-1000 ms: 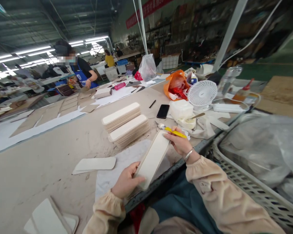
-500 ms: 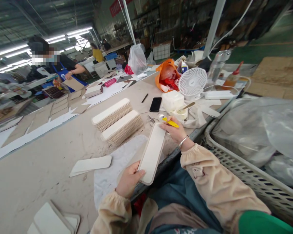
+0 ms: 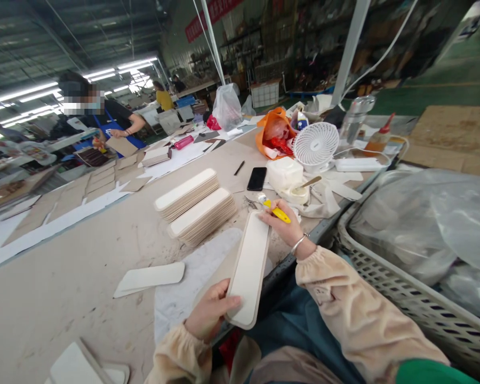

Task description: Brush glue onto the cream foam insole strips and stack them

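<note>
A long cream-white board with rounded corners (image 3: 248, 269) is held tilted over the table edge. My left hand (image 3: 210, 309) grips its near end, thumb on the top face and fingers underneath. At the far end, my right hand (image 3: 284, 223) pinches the board's corner and also holds a yellow-handled brush (image 3: 279, 213), bristles pointing away to the left. Two neat stacks of similar boards, a rear stack (image 3: 187, 193) and a front stack (image 3: 203, 216), stand beyond. Loose white pieces (image 3: 150, 278) lie left of a pale cloth-like sheet (image 3: 172, 306). More boards (image 3: 78, 365) overlap at bottom left.
A black phone (image 3: 256, 178), a pen (image 3: 239, 168), a white tub with a stick (image 3: 298, 194), a white fan (image 3: 316, 145) and an orange bag (image 3: 274, 133) stand beyond my right hand. A plastic basket (image 3: 416, 304) holds clear bags at right. A co-worker (image 3: 116, 125) handles a panel far left.
The camera view has tilted up a little, so the table things sit lower in the picture. Both hands keep the same hold on the board, which looks slightly steeper in the picture.
</note>
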A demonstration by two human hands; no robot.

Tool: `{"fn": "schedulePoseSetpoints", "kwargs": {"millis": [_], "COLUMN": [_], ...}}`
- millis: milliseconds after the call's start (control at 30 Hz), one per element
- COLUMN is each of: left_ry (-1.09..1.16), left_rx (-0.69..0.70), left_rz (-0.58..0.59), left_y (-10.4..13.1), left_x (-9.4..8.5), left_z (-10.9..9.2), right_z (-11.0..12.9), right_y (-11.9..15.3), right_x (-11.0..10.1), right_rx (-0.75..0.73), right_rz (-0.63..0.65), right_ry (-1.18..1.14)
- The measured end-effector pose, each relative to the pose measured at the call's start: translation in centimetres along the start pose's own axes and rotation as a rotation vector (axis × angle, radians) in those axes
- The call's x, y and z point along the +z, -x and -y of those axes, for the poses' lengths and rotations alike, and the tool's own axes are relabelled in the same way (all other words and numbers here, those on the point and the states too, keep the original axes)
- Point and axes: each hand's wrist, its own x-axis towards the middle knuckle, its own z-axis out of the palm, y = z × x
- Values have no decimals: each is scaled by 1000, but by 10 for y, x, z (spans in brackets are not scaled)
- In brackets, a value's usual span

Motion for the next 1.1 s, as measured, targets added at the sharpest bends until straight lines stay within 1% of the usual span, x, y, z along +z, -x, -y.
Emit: {"fn": "schedulePoseSetpoints", "kwargs": {"millis": [67, 167, 233, 300, 367, 433, 567, 667, 767, 933, 1000, 1100], "left_ry": [23, 60, 77, 68, 54, 44, 32, 23, 33, 27, 8, -4], "left_rx": [0, 1, -6, -17, -19, -27, -88, -126, -152, -153, -126, -79], "left_rz": [28, 58, 20, -47, -86, -85, -78, -87, -67, -87, -99, -85], "left_y": [-7, -26, -40, -53, -62, -65, -56, -40, -24, -2, 6, 17], "left_x": [3, 10, 14, 19, 23, 26, 25, 22, 19, 13, 9, 1], "left_z": [-7, -21, -30, -36, -38, -34, -14, 4, 17, 25, 26, 25], "right_z": [-2, -7, -11, -13, -13, -13, -15, -18, -21, -22, -21, -21], "right_y": [3, 10, 15, 20, 22, 23, 18, 12, 8, 7, 9, 11], "right_x": [6, 14, 19, 22, 22, 21, 14, 8, 3, 3, 5, 9], "right_rx": [37, 74, 84, 77, 59, 37, 8, 2, -5, 8, 4, 8], "right_rz": [22, 78, 111, 131, 139, 130, 88, 57, 13, -37, -39, -41], "right_ry": [-25, -21, 3, 41, 90, 136, 161, 148, 168, 123, 89, 58]}}
